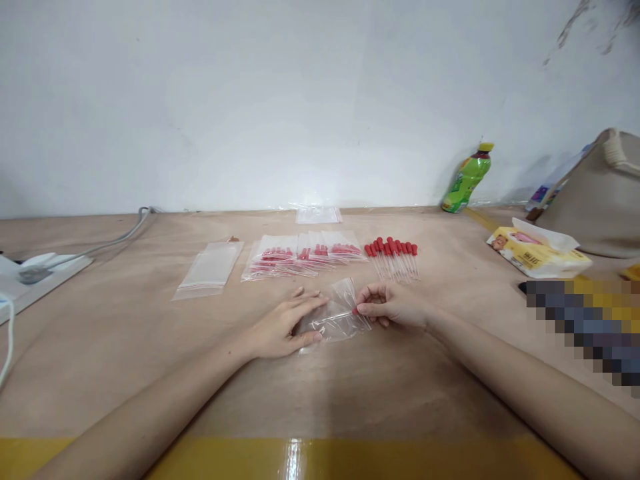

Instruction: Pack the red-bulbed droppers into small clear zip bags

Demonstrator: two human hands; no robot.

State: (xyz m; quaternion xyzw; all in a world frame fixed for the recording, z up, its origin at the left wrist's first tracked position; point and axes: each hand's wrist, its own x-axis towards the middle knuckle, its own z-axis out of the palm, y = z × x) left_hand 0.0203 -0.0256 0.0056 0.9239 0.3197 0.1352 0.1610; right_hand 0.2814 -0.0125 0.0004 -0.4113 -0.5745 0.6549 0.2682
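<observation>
A clear zip bag (345, 328) lies on the table between my two hands. My left hand (285, 325) rests on the bag's left end, fingers stretched and thumb apart. My right hand (395, 307) pinches the red bulb of a dropper (354, 311) at the bag's right end. The dropper's thin clear tube points left, within the outline of the bag. Just beyond my right hand lies a bunch of droppers (393, 248) with red bulbs. Further left is an overlapping row of filled zip bags (280, 257) with red bulbs showing through.
A stack of flat clear bags (210, 267) lies at left, another bag (319, 215) by the wall. A green drink bottle (467, 180) leans on the wall. At right are a tissue pack (540, 253) and a beige bag (595, 193); at left, a power strip (50, 277) with cables.
</observation>
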